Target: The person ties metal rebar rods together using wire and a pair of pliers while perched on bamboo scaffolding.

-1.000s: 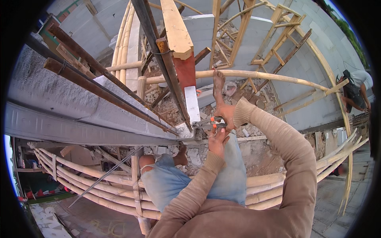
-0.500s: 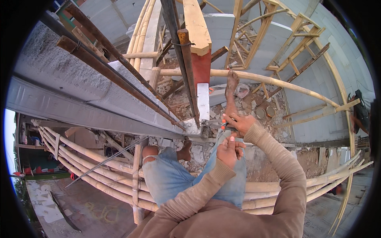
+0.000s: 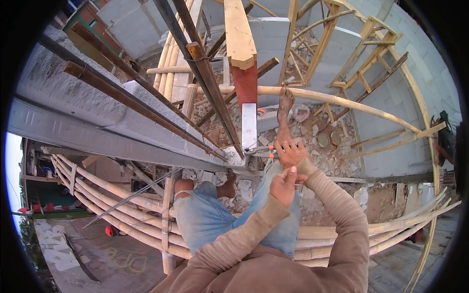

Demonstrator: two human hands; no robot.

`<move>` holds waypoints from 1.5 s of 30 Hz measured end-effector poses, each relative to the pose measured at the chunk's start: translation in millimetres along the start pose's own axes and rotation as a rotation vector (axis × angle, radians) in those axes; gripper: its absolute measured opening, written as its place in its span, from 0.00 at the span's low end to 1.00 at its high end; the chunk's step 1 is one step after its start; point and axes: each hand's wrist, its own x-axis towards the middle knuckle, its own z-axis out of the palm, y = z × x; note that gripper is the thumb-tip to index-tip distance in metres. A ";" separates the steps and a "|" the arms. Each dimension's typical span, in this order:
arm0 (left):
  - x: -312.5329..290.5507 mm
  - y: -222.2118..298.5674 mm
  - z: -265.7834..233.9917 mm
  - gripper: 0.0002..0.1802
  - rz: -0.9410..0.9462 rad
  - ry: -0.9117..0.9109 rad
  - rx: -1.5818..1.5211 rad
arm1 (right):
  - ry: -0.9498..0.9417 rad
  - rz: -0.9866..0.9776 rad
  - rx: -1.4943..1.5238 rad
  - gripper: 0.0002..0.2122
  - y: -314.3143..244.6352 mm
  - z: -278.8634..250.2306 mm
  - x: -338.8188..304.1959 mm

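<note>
My right hand [image 3: 292, 153] is closed round the handles of a pair of pliers [image 3: 264, 149] with orange on the grips. The dark jaws point left, to the foot of the steel bars, where the concrete stub [image 3: 235, 155] stands. Just below it, my left hand [image 3: 285, 187] is closed, thumb and fingers pressed together near my right wrist. What it pinches, if anything, is too small to make out. Long rusty steel bars [image 3: 215, 93] rise from the stub, tied with thin wire. A white-tipped red and wooden post [image 3: 243, 80] stands right beside them.
My bare foot [image 3: 287, 100] rests against a bamboo pole [image 3: 337, 100] ahead. Bamboo rails [image 3: 117, 205] run behind and beside my legs. A grey block wall [image 3: 400, 107] stands right, with wooden frames [image 3: 371, 63]. Rubble and two tins [image 3: 324, 140] lie below.
My right hand has shifted slightly left and down with the pliers, its fingers now wrapped over the handles. My left hand stays close by. The whole view has turned slightly.
</note>
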 end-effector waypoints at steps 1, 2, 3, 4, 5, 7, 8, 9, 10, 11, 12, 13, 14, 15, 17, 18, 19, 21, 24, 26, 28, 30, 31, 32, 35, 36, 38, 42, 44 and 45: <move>-2.6 -4.2 -5.7 0.20 0.046 0.067 0.073 | -0.111 0.002 0.105 0.23 1.3 -15.1 0.9; -4.3 -6.3 -14.1 0.19 0.098 0.127 0.146 | -0.216 0.007 0.204 0.22 5.9 -25.3 2.1; -3.1 -8.2 -23.7 0.18 0.151 0.186 0.219 | -0.186 0.013 0.281 0.19 12.4 -17.5 2.1; 3.6 -12.4 -37.2 0.16 0.237 0.319 0.282 | -0.152 0.016 0.357 0.18 19.1 -3.8 2.5; 12.2 -19.4 -55.0 0.16 0.318 0.456 0.345 | -0.122 0.016 0.437 0.16 22.0 4.6 4.2; 32.4 -23.3 -91.5 0.21 0.317 0.649 0.391 | -0.560 0.163 0.869 0.13 25.0 -25.3 16.1; 42.1 -25.9 -108.0 0.22 0.431 0.684 0.508 | -0.781 0.227 1.082 0.12 24.2 -40.9 25.3; 54.6 -30.5 -119.7 0.24 0.544 0.704 0.620 | -0.817 0.200 1.077 0.12 26.8 -48.8 30.6; 64.6 -34.7 -132.4 0.26 0.658 0.726 0.732 | -0.853 0.170 1.071 0.12 28.0 -55.8 35.8; 72.3 -33.5 -142.2 0.24 0.622 0.653 0.747 | -0.886 0.145 1.064 0.13 29.7 -59.6 38.4; 75.9 -35.3 -149.6 0.22 0.582 0.608 0.718 | -0.845 0.121 1.006 0.14 30.7 -61.1 38.4; 78.1 -32.8 -150.8 0.20 0.540 0.561 0.686 | -0.807 0.101 0.948 0.16 34.0 -60.6 36.6; 80.4 -30.4 -151.5 0.19 0.498 0.513 0.654 | -0.769 0.081 0.889 0.18 37.3 -59.9 34.4; 82.1 -28.4 -151.5 0.14 0.568 0.538 0.711 | -0.617 -0.003 0.694 0.21 40.3 -55.0 31.8; 88.7 -30.5 -161.9 0.14 0.666 0.539 0.837 | -0.321 -0.171 0.304 0.29 37.2 -48.2 25.3; 92.6 -30.9 -166.8 0.14 0.715 0.536 0.901 | -0.295 -0.164 0.271 0.30 36.7 -46.9 21.0; 93.8 -28.5 -167.1 0.12 0.732 0.541 0.934 | -0.274 -0.149 0.243 0.32 29.8 -55.8 16.4; 96.2 -30.0 -175.2 0.11 0.749 0.529 0.983 | -0.135 -0.163 0.142 0.34 23.6 -53.8 13.9; 95.2 -21.1 -168.4 0.09 0.770 0.500 0.999 | 0.171 -0.184 -0.082 0.35 24.6 -29.8 16.7; 94.0 -16.7 -163.1 0.08 0.745 0.478 0.960 | 0.295 -0.142 -0.227 0.34 20.7 -23.0 20.9; 92.2 -18.4 -160.9 0.08 0.759 0.493 0.928 | 0.177 -0.109 -0.180 0.28 21.2 -20.0 23.1; 94.5 -20.6 -167.0 0.08 0.767 0.494 0.860 | -0.066 -0.038 -0.033 0.27 21.4 -13.8 29.5; 94.4 -21.6 -168.2 0.08 0.727 0.475 0.839 | -0.166 -0.019 0.094 0.24 26.7 -6.7 33.7; 93.4 -22.2 -169.5 0.08 0.674 0.461 0.836 | -0.265 0.002 0.225 0.20 33.3 1.7 38.3; 93.4 -22.5 -172.6 0.09 0.563 0.436 0.825 | -0.326 0.042 0.432 0.15 40.0 26.5 49.3; 93.9 -23.4 -172.2 0.09 0.550 0.430 0.819 | -0.308 0.054 0.468 0.14 41.0 34.4 50.6; 94.8 -27.4 -179.6 0.10 0.555 0.436 0.776 | -0.313 0.075 0.550 0.15 33.2 39.9 52.5; 99.5 -33.0 -179.4 0.11 0.600 0.428 0.658 | -0.369 0.113 0.580 0.19 27.0 54.9 55.6; 97.5 -32.9 -181.5 0.11 0.580 0.427 0.627 | -0.333 0.150 0.638 0.20 20.3 47.9 55.2; 95.4 -32.2 -184.0 0.11 0.560 0.431 0.613 | -0.316 0.169 0.666 0.21 15.5 45.3 55.5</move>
